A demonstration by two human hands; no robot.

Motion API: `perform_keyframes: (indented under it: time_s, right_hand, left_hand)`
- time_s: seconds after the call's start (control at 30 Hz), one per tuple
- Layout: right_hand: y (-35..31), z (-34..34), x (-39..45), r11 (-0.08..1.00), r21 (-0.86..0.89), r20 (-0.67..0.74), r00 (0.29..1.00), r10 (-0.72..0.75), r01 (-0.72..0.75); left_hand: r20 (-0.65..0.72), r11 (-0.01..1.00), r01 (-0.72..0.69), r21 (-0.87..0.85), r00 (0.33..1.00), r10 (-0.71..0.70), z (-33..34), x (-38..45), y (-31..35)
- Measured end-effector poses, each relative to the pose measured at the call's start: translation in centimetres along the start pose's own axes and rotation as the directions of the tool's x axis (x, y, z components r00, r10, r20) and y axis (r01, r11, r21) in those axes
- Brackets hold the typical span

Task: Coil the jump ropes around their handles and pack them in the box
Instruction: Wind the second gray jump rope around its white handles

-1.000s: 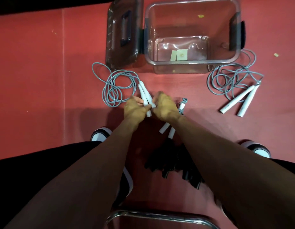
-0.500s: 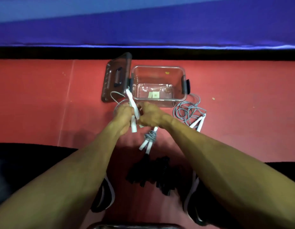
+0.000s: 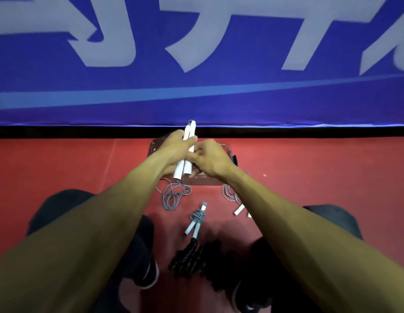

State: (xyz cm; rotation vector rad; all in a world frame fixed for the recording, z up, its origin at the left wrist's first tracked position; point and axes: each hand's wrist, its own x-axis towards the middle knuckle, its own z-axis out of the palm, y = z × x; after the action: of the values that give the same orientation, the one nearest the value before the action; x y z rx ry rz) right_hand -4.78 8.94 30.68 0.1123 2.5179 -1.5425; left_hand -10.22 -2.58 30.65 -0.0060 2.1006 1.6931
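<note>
My left hand (image 3: 173,147) grips a pair of white jump rope handles (image 3: 184,164), held together and raised upright above the floor. My right hand (image 3: 209,157) pinches the same handles from the right side. Their grey rope (image 3: 172,195) trails down in loose loops onto the red floor. The clear plastic box (image 3: 205,180) lies behind my hands and is mostly hidden. A coiled grey rope with white handles (image 3: 196,219) lies on the floor in front of me. Another loose grey rope (image 3: 230,193) with white handles (image 3: 239,210) lies to the right, partly under my right forearm.
A pile of black ropes (image 3: 192,258) lies between my shoes (image 3: 146,263). A blue banner (image 3: 196,64) with white lettering stands along the far edge of the red floor (image 3: 60,168). The box lid (image 3: 154,146) shows left of my hands.
Both hands have lifted the white handles up off the floor and brought them upright. The rope now hangs down from them. The camera has tilted up toward the blue banner.
</note>
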Motion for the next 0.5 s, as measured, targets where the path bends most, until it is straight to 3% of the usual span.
perform_keyframes:
  time_s: [0.13,0.23,0.3,0.4,0.5]
  right_hand:
    - [-1.9,-1.7,-0.9,0.997,0.079,-0.078,0.997,0.003,0.003]
    - [-2.1,-2.8,-1.1,0.992,-0.108,-0.114,0.99,-0.079,0.066]
    - [-1.0,-3.4,-0.6,0.966,-0.228,-0.233,0.957,-0.173,0.12]
    - [0.8,-4.4,0.7,0.974,-0.177,-0.436,0.875,-0.209,0.144]
    - [1.7,-5.2,1.9,0.943,-0.239,-0.372,0.875,-0.309,0.231]
  left_hand:
    - [0.153,0.997,-0.065,-0.049,0.986,0.072,0.0,-1.6,1.9]
    - [0.209,0.995,-0.065,-0.078,0.975,0.08,0.0,-1.7,2.9]
    - [0.203,0.996,-0.049,-0.072,0.977,0.063,0.2,-1.0,3.3]
    - [0.216,0.998,-0.057,0.006,0.975,0.055,0.0,0.0,3.4]
    - [0.362,0.998,0.013,-0.065,0.932,0.012,0.5,0.9,3.0]
